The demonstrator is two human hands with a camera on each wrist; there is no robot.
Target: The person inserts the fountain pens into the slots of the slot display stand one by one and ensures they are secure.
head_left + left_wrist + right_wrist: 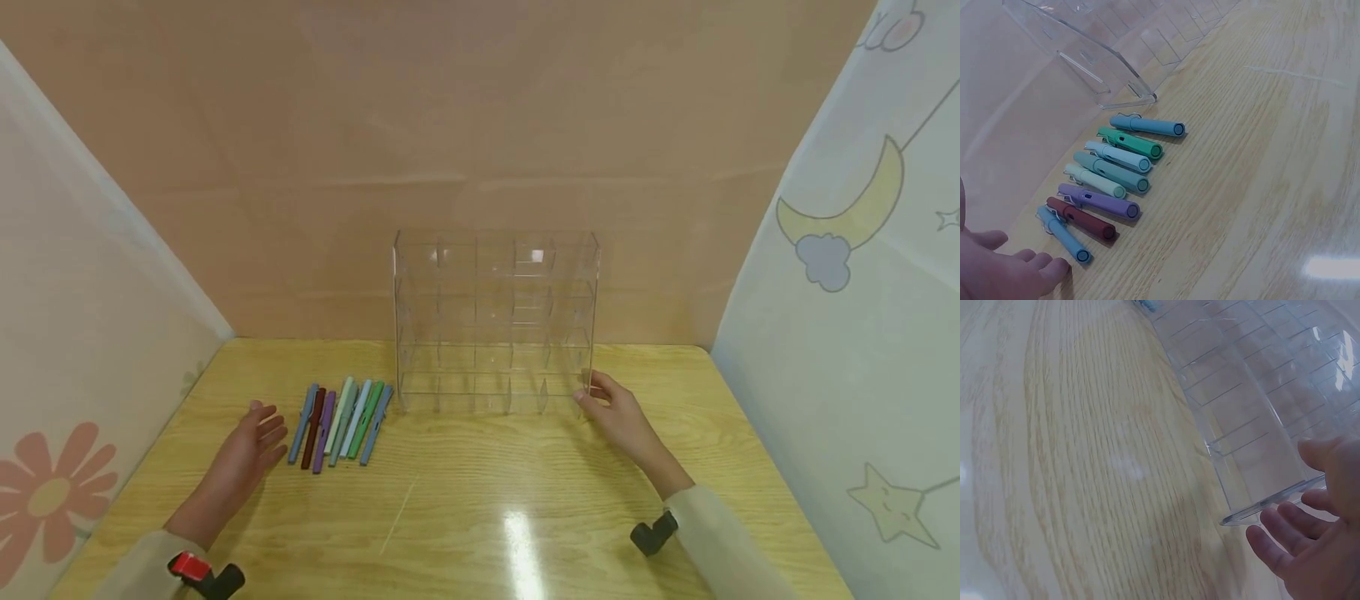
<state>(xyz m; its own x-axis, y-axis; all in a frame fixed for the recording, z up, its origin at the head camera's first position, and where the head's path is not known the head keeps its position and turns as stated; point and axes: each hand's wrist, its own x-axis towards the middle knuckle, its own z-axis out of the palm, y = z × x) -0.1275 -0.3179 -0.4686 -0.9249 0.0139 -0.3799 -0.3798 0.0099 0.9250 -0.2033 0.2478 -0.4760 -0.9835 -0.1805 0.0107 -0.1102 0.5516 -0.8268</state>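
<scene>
Left hand (255, 442) rests low over the counter (465, 500), left of the pens (343, 425). Its fingers are apart, loosely bent, nothing in them. Fingertips sit just beside the end pen; can't tell if they touch it.

Eight pens lie side by side on the counter, clips toward the back. Left to right: blue-grey pen (302, 425), dark red pen (313, 427), purple pen (325, 432), pale green pen (339, 415), teal pen (343, 427), light blue pen (356, 418), green pen (366, 419), blue pen (377, 425). The blue pen lies nearest the rack (476, 325), its back end by the lower left corner.

Rack is clear, upright, split into rows and columns; stands near the back of the counter, right of the pens.

Right hand (615, 412) is at the rack's lower right corner. Thumb and fingers are apart, one on each side of the end wall; can't tell if they press on it.

Tan cloth (480, 125) behind. Flower print (49, 497) on the left sheet (75, 250), moon print (855, 208) and star print (892, 504) on the right sheet (825, 375). Glare (522, 554) on the front of the counter.
</scene>
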